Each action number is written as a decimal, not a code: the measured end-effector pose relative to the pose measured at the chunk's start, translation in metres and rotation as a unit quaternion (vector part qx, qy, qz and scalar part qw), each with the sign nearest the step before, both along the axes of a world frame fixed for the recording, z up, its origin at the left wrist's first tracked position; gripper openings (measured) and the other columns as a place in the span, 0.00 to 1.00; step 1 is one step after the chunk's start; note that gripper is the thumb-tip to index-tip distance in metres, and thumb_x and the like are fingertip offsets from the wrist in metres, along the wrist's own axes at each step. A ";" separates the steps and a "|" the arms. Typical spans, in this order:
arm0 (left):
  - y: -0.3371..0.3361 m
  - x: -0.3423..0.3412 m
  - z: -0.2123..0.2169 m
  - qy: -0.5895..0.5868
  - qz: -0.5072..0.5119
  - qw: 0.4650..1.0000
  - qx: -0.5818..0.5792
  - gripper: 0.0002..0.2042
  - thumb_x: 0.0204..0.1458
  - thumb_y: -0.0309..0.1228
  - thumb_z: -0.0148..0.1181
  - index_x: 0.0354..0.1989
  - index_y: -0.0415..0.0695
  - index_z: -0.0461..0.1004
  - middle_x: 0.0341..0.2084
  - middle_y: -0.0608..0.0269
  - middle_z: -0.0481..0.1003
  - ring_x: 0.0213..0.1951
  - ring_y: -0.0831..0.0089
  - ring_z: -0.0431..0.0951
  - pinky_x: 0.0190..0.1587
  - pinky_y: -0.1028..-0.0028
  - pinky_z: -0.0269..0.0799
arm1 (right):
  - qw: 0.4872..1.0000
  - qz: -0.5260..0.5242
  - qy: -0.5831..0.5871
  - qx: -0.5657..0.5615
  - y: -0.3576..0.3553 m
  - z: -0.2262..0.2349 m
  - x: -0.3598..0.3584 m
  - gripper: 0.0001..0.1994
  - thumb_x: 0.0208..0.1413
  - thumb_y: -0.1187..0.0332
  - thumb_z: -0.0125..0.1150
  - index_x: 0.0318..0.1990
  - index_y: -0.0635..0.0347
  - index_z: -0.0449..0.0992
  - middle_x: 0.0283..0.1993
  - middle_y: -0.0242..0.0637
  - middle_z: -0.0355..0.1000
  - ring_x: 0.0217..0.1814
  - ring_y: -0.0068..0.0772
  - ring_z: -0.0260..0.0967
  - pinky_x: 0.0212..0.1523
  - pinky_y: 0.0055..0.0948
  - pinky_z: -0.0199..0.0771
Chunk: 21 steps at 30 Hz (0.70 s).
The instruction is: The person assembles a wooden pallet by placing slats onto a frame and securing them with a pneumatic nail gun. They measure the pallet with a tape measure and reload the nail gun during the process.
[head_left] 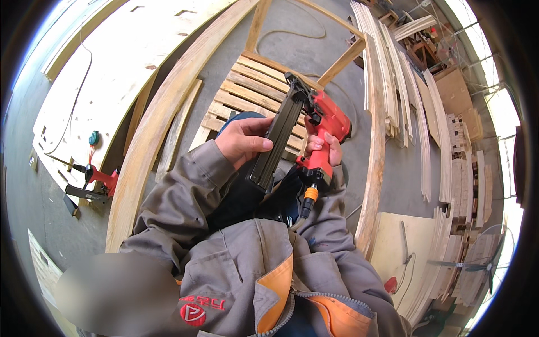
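A red pneumatic nail gun [330,115] with a long black magazine is held tilted in front of my chest. My right hand [325,149] wraps round its red handle. An orange-banded air coupling [310,194] joins a hose at the handle's lower end. My left hand [245,139] grips the side of the black magazine [276,141], thumb along its near edge and fingertips partly hidden behind it. Beyond the gun lies a slatted wooden panel [255,78] inside a timber frame [375,135].
On the left, a large pale wood panel [120,50] has a second red nail gun [104,178] at its edge. Long boards [387,67] are stacked on the right. A fan [487,266] stands at the lower right. An air hose [292,32] loops over the grey floor.
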<state>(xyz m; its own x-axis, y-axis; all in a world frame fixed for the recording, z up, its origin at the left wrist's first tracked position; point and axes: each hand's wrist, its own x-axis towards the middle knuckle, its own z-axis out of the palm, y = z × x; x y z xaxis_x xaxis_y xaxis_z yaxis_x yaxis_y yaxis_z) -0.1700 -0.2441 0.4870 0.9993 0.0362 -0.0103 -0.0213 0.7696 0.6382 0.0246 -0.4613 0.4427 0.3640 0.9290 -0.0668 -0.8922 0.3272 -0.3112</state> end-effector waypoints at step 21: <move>-0.001 -0.001 -0.019 -0.031 -0.014 0.997 -0.069 0.26 0.57 0.26 0.56 0.66 0.35 0.63 0.55 0.56 0.74 0.54 0.68 0.76 0.59 0.66 0.70 | 0.999 0.045 0.024 -0.003 0.001 -0.006 -0.002 0.34 0.60 0.68 0.55 0.73 0.54 0.49 0.34 0.27 0.66 0.37 0.20 0.66 0.45 0.23 0.74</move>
